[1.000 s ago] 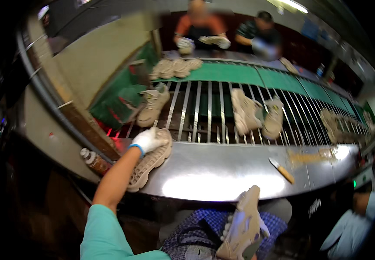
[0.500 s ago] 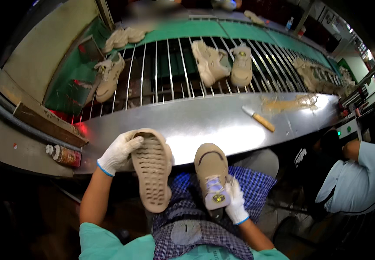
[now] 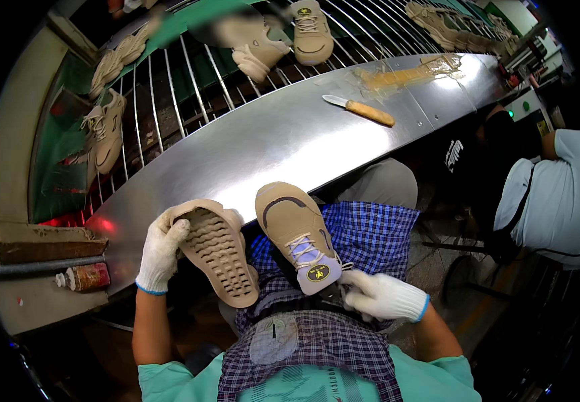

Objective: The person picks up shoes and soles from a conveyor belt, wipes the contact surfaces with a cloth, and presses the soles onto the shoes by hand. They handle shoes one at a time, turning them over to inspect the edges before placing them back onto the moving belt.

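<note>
My left hand (image 3: 159,249), in a white knit glove, pinches the toe end of a beige shoe sole (image 3: 222,258). The sole's grid-like hollowed inner face is turned up toward me. To its right, a tan shoe upper (image 3: 291,214) with pale laces and a lilac tongue rests over my lap, toe pointing away. My right hand (image 3: 387,296), gloved as well, has its fingers closed at the heel end of the upper. A dark part shows at that heel; the exact hold there is partly hidden. Sole and upper are apart.
A wooden-handled knife (image 3: 364,112) lies on the metal ledge (image 3: 236,157). Beyond are metal bars (image 3: 169,94) carrying several beige shoes (image 3: 311,33). A red bottle (image 3: 88,277) lies at the left. Brown tape (image 3: 410,74) covers part of the ledge. A person in a light shirt (image 3: 538,201) sits at right.
The view has turned, shifting the bench scene up and left. My right hand has moved from the upper's side to its heel end. The upper now tilts left; my left hand keeps the sole.
</note>
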